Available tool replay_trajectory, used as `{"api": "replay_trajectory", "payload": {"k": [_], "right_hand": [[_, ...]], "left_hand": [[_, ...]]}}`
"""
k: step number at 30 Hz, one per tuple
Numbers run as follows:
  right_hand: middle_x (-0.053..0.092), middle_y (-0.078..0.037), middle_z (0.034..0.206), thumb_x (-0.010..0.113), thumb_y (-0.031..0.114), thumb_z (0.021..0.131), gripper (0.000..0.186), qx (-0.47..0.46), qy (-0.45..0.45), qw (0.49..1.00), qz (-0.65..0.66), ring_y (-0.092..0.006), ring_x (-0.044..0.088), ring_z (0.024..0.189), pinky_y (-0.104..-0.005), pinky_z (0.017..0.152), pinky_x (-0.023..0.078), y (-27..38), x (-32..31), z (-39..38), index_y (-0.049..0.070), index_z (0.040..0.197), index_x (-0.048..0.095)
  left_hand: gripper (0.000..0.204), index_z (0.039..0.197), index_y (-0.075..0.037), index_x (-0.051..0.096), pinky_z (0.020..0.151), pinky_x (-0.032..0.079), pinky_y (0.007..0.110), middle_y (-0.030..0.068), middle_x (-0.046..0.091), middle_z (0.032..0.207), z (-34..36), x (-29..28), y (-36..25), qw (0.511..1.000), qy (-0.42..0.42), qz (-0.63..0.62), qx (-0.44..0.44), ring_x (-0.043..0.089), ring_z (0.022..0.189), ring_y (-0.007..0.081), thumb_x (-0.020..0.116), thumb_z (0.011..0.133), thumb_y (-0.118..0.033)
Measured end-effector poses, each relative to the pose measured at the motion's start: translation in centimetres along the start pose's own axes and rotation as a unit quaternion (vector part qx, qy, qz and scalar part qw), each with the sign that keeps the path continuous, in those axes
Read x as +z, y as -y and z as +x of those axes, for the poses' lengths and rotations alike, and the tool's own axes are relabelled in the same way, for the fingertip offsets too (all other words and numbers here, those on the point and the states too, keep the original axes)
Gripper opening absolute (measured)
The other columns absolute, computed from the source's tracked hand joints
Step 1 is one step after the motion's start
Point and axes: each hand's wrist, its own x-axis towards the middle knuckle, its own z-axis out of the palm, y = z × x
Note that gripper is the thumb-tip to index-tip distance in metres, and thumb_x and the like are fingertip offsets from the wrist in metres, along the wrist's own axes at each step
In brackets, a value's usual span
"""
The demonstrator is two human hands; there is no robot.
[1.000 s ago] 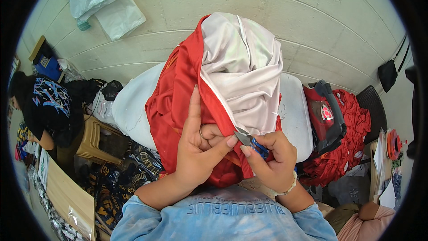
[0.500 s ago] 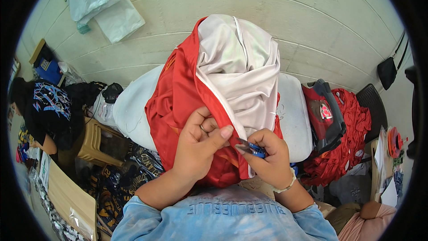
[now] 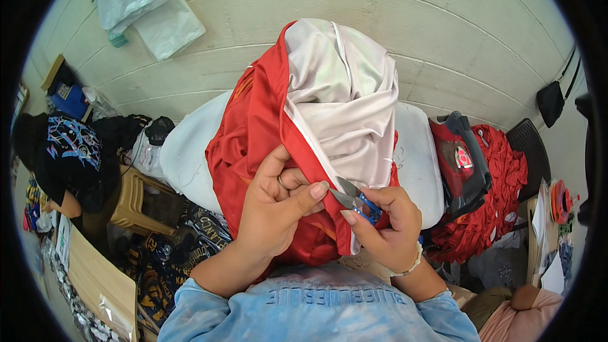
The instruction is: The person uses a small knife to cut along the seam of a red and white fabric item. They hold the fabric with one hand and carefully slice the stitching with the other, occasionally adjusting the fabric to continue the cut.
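A red garment (image 3: 244,145) with a whitish inner side (image 3: 342,120) is heaped in front of me, over a pale padded board (image 3: 415,158). My left hand (image 3: 278,206) pinches the garment's red edge between thumb and fingers. In my right hand (image 3: 389,225) is a small pair of thread snips (image 3: 348,194) with blue handles. Their blades are parted and reach to the white-lined seam, close to my left thumb tip. Whether a thread lies between the blades is too small to make out.
A red and dark steam iron (image 3: 461,164) stands at the board's right end, beside a pile of red cloth (image 3: 497,171). To the left are a tan plastic stool (image 3: 144,202), dark printed garments (image 3: 168,272) and another person (image 3: 73,158). A block wall (image 3: 304,0) rises behind.
The snips' blades have spread apart and moved up along the seam, and my right fingers have loosened outward. My left hand has shifted slightly, still pinching the edge.
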Motion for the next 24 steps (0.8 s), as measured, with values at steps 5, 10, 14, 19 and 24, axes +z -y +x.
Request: {"api": "replay_trajectory", "payload": {"k": [5,10,14,19,24], "right_hand": [[0.063,-0.009,0.073,0.080,0.011,0.072,0.033,-0.020,0.001,0.999,-0.028,-0.0169,0.060,0.058,-0.0265,0.052,0.046,-0.11,0.28,0.07,-0.002,0.096,0.060],[0.062,-0.009,0.071,0.080,0.011,0.073,0.033,-0.022,0.006,1.000,-0.010,-0.0163,0.060,0.056,-0.0265,0.050,0.046,-0.08,0.30,0.09,-0.002,0.096,0.060],[0.062,-0.009,0.070,0.079,0.010,0.074,0.032,-0.023,0.012,1.000,-0.009,-0.0156,0.059,0.055,-0.0260,0.050,0.045,-0.05,0.27,0.17,-0.002,0.096,0.059],[0.061,-0.009,0.070,0.078,0.008,0.075,0.030,-0.022,0.014,1.000,-0.001,-0.0153,0.059,0.054,-0.0253,0.049,0.045,-0.04,0.35,0.37,-0.003,0.096,0.059],[0.061,-0.009,0.069,0.077,0.008,0.075,0.029,-0.013,0.018,1.000,-0.004,-0.0154,0.059,0.055,-0.0254,0.049,0.045,0.21,0.22,0.43,-0.002,0.095,0.059]], "left_hand": [[0.064,0.141,-0.003,0.028,0.077,0.054,0.026,0.0097,0.066,0.104,-0.16,0.08,0.02,1.000,-0.007,-0.003,-0.003,0.064,0.095,0.0133,0.060,0.087,0.004],[0.066,0.143,-0.001,0.024,0.075,0.051,0.024,0.0114,0.066,0.102,-0.22,0.18,0.25,1.000,0.005,-0.003,0.015,0.063,0.091,0.0126,0.059,0.087,0.007],[0.066,0.143,0.000,0.024,0.073,0.049,0.023,0.0108,0.066,0.101,-0.24,0.09,0.28,1.000,0.012,0.000,0.018,0.063,0.088,0.0114,0.058,0.087,0.007],[0.065,0.143,0.000,0.025,0.074,0.049,0.023,0.0102,0.066,0.100,-0.28,0.11,0.27,1.000,0.006,0.003,0.018,0.063,0.088,0.0109,0.058,0.087,0.008],[0.065,0.142,0.000,0.025,0.079,0.048,0.023,0.0098,0.066,0.100,-0.34,0.11,0.24,0.999,0.003,0.038,0.031,0.063,0.090,0.0101,0.058,0.087,0.008]]}}
